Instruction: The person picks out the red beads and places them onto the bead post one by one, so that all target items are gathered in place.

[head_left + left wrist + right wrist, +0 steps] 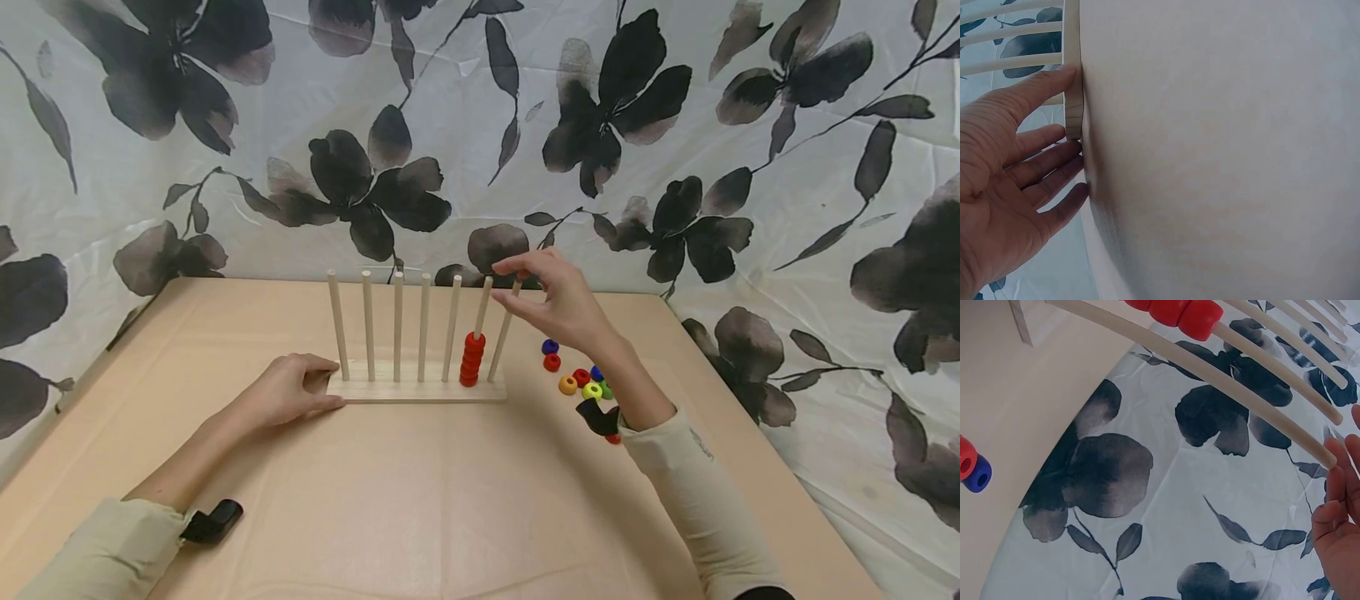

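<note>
A flower-printed cloth (750,100) is being hung behind the worktop (420,500), along its far edge. Near the middle of the worktop, toward that far edge, a wooden peg rack (417,390) with seven upright rods is being steadied by the left hand (288,390), whose straight fingers are being pressed flat against the rack's left end. A stack of red beads (472,359) is being carried on the sixth rod from the left. The right hand (558,302) is being held at the top of the rightmost rod (504,332), fingers brought together there; a red bit is being glimpsed at the fingertips, but what is pinched cannot be told. Loose beads (577,379) in blue, red, orange, yellow and green are being left just right of the rack.
</note>
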A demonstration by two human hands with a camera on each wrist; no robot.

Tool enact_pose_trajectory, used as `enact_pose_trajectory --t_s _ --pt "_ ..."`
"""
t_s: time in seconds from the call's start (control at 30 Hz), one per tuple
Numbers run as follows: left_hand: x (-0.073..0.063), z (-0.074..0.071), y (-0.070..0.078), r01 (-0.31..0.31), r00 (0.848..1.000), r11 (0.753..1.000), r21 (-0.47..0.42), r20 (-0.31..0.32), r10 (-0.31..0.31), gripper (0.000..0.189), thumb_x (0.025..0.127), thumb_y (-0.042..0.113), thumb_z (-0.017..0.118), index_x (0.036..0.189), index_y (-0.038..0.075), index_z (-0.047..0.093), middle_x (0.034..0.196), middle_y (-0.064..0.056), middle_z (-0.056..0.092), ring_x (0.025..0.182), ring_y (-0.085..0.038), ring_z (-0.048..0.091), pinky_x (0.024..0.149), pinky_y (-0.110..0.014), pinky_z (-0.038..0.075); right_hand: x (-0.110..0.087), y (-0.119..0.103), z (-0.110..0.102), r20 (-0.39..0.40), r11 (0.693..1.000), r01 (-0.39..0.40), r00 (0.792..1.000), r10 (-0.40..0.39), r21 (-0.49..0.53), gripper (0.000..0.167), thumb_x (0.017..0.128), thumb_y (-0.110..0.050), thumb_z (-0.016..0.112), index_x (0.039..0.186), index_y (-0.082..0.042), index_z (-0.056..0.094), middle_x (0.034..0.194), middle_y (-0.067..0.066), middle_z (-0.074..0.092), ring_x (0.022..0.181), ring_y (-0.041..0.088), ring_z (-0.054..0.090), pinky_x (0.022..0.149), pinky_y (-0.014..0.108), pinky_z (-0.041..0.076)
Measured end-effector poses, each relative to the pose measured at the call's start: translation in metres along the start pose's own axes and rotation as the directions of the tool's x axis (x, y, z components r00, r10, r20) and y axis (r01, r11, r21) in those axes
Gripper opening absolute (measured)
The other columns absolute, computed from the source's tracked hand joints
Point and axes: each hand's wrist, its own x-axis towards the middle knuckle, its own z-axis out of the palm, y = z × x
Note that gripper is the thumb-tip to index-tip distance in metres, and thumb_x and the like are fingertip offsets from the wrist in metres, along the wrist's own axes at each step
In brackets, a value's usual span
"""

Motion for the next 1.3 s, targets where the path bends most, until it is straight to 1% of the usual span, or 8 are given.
enact_pose_trajectory --t_s 0.1,0.2,0.3,0.43,0.67,1.03,1.13,1.3 --pt "0.001 0.000 -0.001 0.005 1.000 1.000 -0.002 -0.001 -0.005 0.059 0.082 0.024 0.087 0.124 -0.012 0.066 0.125 -0.031 0.066 0.124 -0.051 0.055 0.106 -0.062 0.043 -0.005 -0.001 -0.003 -0.001 0.999 -0.034 0.999 0.034 -0.009 0.035 0.091 -0.019 0.079 0.123 -0.006 0.072 0.120 0.008 0.071 0.109 0.025 0.054 0.077 0.036 0.045" --pt "0.001 0.000 -0.001 0.003 1.000 1.000 -0.004 0.000 -0.003 0.059 0.082 0.024 0.087 0.124 -0.011 0.066 0.125 -0.031 0.066 0.124 -0.051 0.055 0.106 -0.062 0.043 -0.011 0.000 -0.007 -0.005 0.997 -0.069 0.998 0.069 -0.021 0.037 0.092 -0.021 0.079 0.125 -0.008 0.070 0.124 0.007 0.069 0.111 0.023 0.054 0.080 0.036 0.046" --pt "0.001 0.000 -0.001 0.001 1.000 1.000 -0.005 -0.001 -0.001 0.059 0.082 0.024 0.087 0.124 -0.012 0.066 0.125 -0.031 0.066 0.124 -0.051 0.056 0.106 -0.062 0.043 -0.018 0.002 -0.011 -0.029 0.995 -0.096 0.995 0.096 -0.022 0.042 0.092 -0.020 0.079 0.130 -0.007 0.067 0.127 0.009 0.067 0.110 0.023 0.054 0.081 0.035 0.045" --pt "0.000 0.000 0.000 -0.004 1.000 1.000 -0.005 -0.009 0.004 0.059 0.081 0.024 0.087 0.124 -0.012 0.066 0.124 -0.031 0.066 0.124 -0.051 0.056 0.105 -0.062 0.044 -0.027 0.009 -0.017 -0.071 0.994 -0.108 0.992 0.106 -0.018 0.047 0.092 -0.018 0.079 0.134 -0.006 0.064 0.127 0.010 0.067 0.107 0.022 0.054 0.082 0.034 0.044" --pt "0.000 0.000 0.000 -0.008 1.000 1.000 -0.006 -0.012 0.008 0.060 0.081 0.025 0.088 0.124 -0.011 0.067 0.124 -0.031 0.066 0.123 -0.051 0.056 0.105 -0.062 0.044 -0.041 0.022 -0.027 -0.087 0.990 -0.137 0.987 0.134 -0.024 0.044 0.091 -0.017 0.079 0.132 -0.007 0.065 0.126 0.009 0.068 0.105 0.021 0.055 0.079 0.032 0.043" --pt "-0.001 0.000 0.001 -0.002 1.000 1.000 -0.012 -0.010 0.002 0.060 0.082 0.024 0.088 0.124 -0.012 0.066 0.125 -0.031 0.066 0.124 -0.051 0.056 0.105 -0.062 0.045 -0.063 0.036 -0.031 -0.050 0.979 -0.203 0.978 0.202 -0.023 0.040 0.093 -0.020 0.078 0.130 -0.009 0.066 0.123 0.009 0.068 0.104 0.020 0.055 0.080 0.030 0.044" --pt "-0.001 0.000 0.002 -0.010 1.000 1.000 -0.013 -0.012 0.010 0.061 0.081 0.026 0.088 0.123 -0.013 0.066 0.124 -0.032 0.066 0.123 -0.051 0.056 0.105 -0.062 0.045 -0.069 0.040 -0.033 -0.027 0.975 -0.220 0.975 0.219 -0.031 0.039 0.094 -0.021 0.077 0.129 -0.009 0.066 0.123 0.009 0.069 0.105 0.021 0.056 0.080 0.030 0.045" --pt "-0.001 0.001 0.002 -0.014 1.000 1.000 -0.007 -0.013 0.014 0.062 0.081 0.026 0.089 0.123 -0.013 0.066 0.123 -0.031 0.066 0.123 -0.051 0.057 0.105 -0.061 0.045 -0.079 0.046 -0.035 0.028 0.964 -0.261 0.964 0.263 -0.053 0.034 0.094 -0.023 0.076 0.124 -0.008 0.069 0.121 0.008 0.070 0.102 0.023 0.056 0.079 0.035 0.047"
